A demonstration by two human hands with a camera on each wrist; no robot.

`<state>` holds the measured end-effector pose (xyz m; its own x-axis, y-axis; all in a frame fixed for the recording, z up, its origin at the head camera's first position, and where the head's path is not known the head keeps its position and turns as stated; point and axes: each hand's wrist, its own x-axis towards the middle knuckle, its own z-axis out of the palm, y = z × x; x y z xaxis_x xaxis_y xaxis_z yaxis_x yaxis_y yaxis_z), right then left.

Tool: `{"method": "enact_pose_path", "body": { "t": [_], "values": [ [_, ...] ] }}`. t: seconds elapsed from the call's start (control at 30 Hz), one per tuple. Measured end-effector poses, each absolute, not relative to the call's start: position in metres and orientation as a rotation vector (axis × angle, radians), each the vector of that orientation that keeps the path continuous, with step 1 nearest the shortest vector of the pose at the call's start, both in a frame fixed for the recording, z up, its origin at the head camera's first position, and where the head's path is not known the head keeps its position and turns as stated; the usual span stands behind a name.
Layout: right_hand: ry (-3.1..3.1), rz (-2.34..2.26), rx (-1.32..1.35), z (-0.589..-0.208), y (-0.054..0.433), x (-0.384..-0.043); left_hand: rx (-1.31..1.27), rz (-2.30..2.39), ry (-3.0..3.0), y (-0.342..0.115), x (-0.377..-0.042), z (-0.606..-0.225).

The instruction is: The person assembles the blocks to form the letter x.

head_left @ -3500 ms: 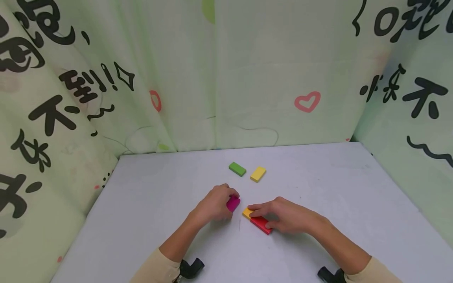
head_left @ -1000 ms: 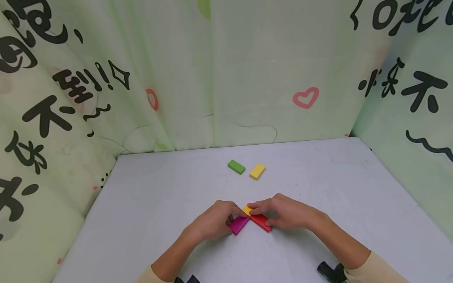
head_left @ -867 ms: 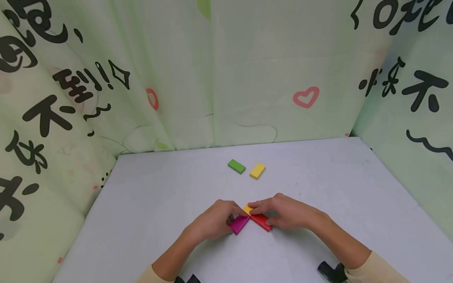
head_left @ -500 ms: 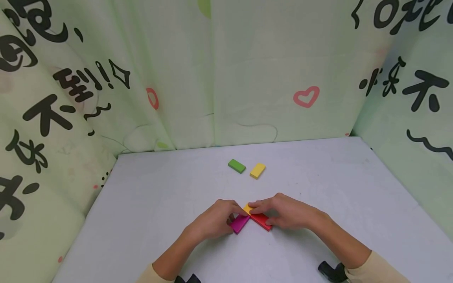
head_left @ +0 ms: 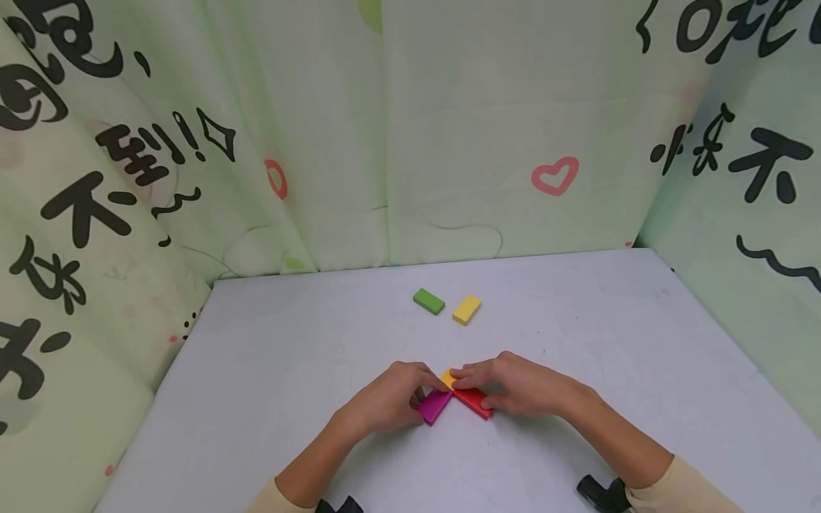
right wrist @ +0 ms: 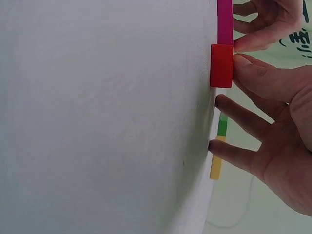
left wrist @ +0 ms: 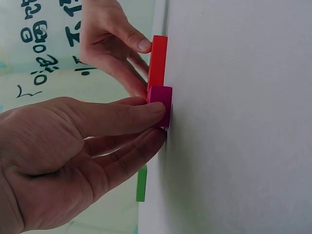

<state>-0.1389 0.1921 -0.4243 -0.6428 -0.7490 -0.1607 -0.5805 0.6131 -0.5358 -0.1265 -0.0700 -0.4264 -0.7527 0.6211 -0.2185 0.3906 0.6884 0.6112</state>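
My left hand (head_left: 393, 400) pinches a magenta block (head_left: 437, 407) between thumb and fingers, flat on the table. The block's far end meets a red block (head_left: 473, 402) and an orange block (head_left: 447, 378), so the three join at one corner. In the left wrist view my thumb lies on the end of the magenta block (left wrist: 166, 92). My right hand (head_left: 509, 385) holds the red block, thumb at its side, with the index finger on the orange block. In the right wrist view, other fingers of this hand reach down to the table beside the red block (right wrist: 222, 66).
Farther back on the white table (head_left: 308, 328) lie a green block (head_left: 429, 301) and a yellow block (head_left: 467, 311), slightly apart. A pale green printed curtain (head_left: 462, 142) encloses the back and sides of the table.
Since the oldest frame, my left hand has brought the magenta block nearer and rightward until it touches the orange and red blocks. Over the last second, hands and blocks have stayed practically still.
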Motion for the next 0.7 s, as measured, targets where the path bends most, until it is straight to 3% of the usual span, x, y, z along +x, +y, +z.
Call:
{"method": "enact_pose_path", "body": {
  "t": [0.7],
  "values": [
    [2.481,-0.631,-1.091,-0.4238,0.1925,-0.1382,0.82,0.724,2.497,-0.0708,-0.1261,-0.424]
  ]
}}
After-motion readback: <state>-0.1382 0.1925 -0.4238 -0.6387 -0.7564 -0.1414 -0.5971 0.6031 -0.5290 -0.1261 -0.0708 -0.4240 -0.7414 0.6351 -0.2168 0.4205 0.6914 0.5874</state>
